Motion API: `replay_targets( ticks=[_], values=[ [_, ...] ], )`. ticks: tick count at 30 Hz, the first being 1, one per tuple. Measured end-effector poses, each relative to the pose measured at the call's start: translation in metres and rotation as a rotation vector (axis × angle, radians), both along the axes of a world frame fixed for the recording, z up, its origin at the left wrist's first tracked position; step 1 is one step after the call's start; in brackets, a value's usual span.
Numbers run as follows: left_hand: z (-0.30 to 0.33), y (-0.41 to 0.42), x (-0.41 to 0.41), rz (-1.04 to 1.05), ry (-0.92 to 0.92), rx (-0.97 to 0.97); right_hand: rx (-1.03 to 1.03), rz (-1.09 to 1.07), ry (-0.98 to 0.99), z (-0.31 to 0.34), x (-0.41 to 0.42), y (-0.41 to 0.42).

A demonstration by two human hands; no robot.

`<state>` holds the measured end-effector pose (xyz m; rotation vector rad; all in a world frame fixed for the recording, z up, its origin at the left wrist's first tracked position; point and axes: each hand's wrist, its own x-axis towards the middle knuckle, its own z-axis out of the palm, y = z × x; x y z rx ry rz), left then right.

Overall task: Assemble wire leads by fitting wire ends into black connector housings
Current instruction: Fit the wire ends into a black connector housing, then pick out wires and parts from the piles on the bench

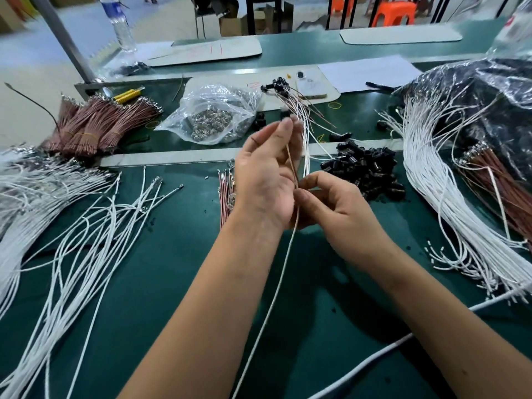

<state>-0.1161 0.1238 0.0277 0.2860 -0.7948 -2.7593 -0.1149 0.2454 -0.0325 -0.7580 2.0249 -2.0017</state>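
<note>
Nearest the front edge of the dark green bench mat, a thick grey cable crosses the right front corner. From there 2 bare forearms rise toward the middle of the mat. A single long white wire runs up from the front edge between them into the hands.

The right hand curls its fingers and pinches this white wire together with a thin brown wire between thumb and forefinger. The left hand stands just beside it, palm turned to the right, its fingers raised and closing round a bunch of white and brown leads that fans upward; the small black connector housings at the ends of these leads hang in the air above the far half of the bench.

Along the left edge lies a spread of loose white wires with metal terminals at their tips. Just left of the left wrist lies a small bundle of reddish wires. Right of the hands, a heap of loose black housings sits on the mat, and a thick sheaf of white wires sweeps down the right edge beside a dark plastic bag.

Farther back, tied bundles of brown wires lie at the left, and a clear plastic bag of small metal parts sits behind the hands. A white phone lies beyond it, and a clear water bottle stands at the far left corner.
</note>
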Motion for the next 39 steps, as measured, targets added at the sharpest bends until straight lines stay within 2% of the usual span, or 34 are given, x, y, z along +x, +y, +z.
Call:
replay_targets(
  ticks=[2, 5, 9, 12, 14, 17, 21, 24, 28, 33, 36, 39],
  values=[
    [0.014, -0.005, -0.012, 0.023, -0.002, 0.036, -0.035, 0.004, -0.083, 0.006, -0.001, 0.001],
    [0.028, -0.01, -0.028, 0.04, -0.034, -0.014, -0.115, -0.04, -0.189, 0.022, -0.008, 0.0],
    [0.038, -0.011, -0.049, 0.066, -0.071, -0.037, -0.216, 0.084, -0.463, 0.05, -0.029, -0.004],
    [0.043, -0.02, -0.071, 0.13, -0.107, -0.064, -0.197, 0.123, -0.464, 0.065, -0.056, -0.009],
    [0.039, -0.024, -0.08, 0.112, -0.209, -0.206, -0.208, 0.076, -0.485, 0.073, -0.086, -0.016],
    [0.02, -0.013, -0.082, -0.026, -0.386, -0.543, -0.129, -0.046, -0.525, 0.08, -0.142, -0.037],
    [-0.011, 0.0, -0.091, -0.16, -0.45, -0.851, 0.135, -0.205, -0.448, 0.075, -0.21, -0.06],
    [-0.025, 0.002, -0.102, -0.188, -0.449, -0.983, 0.222, -0.296, -0.405, 0.065, -0.248, -0.073],
    [-0.033, 0.005, -0.116, -0.12, -0.468, -1.153, 0.429, -0.435, -0.123, 0.05, -0.282, -0.086],
    [-0.031, 0.008, -0.125, -0.035, -0.403, -1.302, 0.699, -0.511, 0.102, 0.039, -0.307, -0.09],
    [-0.029, 0.008, -0.123, -0.029, -0.345, -1.419, 0.75, -0.608, 0.166, 0.038, -0.302, -0.079],
    [-0.025, 0.011, -0.116, -0.113, -0.277, -1.639, 0.693, -0.662, 0.168, 0.04, -0.286, -0.057]
  ],
)
